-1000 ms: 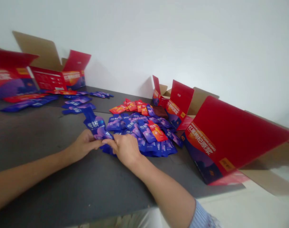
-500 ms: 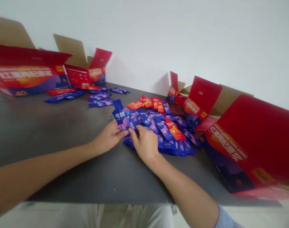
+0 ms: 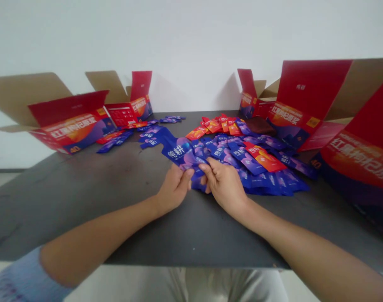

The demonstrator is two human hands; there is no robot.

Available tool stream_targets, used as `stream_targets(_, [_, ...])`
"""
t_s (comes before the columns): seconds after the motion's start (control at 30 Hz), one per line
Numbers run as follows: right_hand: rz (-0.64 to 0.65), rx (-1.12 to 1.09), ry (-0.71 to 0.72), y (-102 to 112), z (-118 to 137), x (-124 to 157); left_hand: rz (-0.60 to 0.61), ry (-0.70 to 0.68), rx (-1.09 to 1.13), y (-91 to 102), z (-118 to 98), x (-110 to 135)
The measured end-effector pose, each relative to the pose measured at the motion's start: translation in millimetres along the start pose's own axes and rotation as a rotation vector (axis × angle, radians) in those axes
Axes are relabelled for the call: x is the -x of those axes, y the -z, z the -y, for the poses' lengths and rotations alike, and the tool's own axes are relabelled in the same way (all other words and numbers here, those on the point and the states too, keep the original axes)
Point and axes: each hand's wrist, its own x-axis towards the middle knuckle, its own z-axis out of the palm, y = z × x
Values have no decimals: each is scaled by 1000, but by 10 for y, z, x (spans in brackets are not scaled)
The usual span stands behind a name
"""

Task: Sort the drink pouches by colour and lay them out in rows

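Nearest, both forearms are reaching in over the front edge of the dark table (image 3: 84,197). The left hand (image 3: 174,189) and the right hand (image 3: 224,186) are meeting at mid-table, fingers pinched shut on the lower end of a blue pouch (image 3: 179,152), which is angling up and to the left, clear of the tabletop. Just behind the right hand, a spread of blue pouches (image 3: 263,172) is lying flat, with a red pouch (image 3: 263,156) resting on top. Farther back, open red cartons are standing at the left (image 3: 75,130), far left-centre (image 3: 130,111) and right (image 3: 292,119); what they are holding cannot be seen.
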Motion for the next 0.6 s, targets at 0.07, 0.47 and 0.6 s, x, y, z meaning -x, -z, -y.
stream_targets(0.07, [-9, -38, 6, 2, -15, -9, 60, 36, -40, 31, 19, -1])
stream_targets(0.47, [-5, -144, -10, -29, -63, -5, 92, 59, 40, 78, 84, -74])
stream_targets(0.6, [-55, -14, -6, 11, -37, -17, 130, 72, 64, 83, 37, -59])
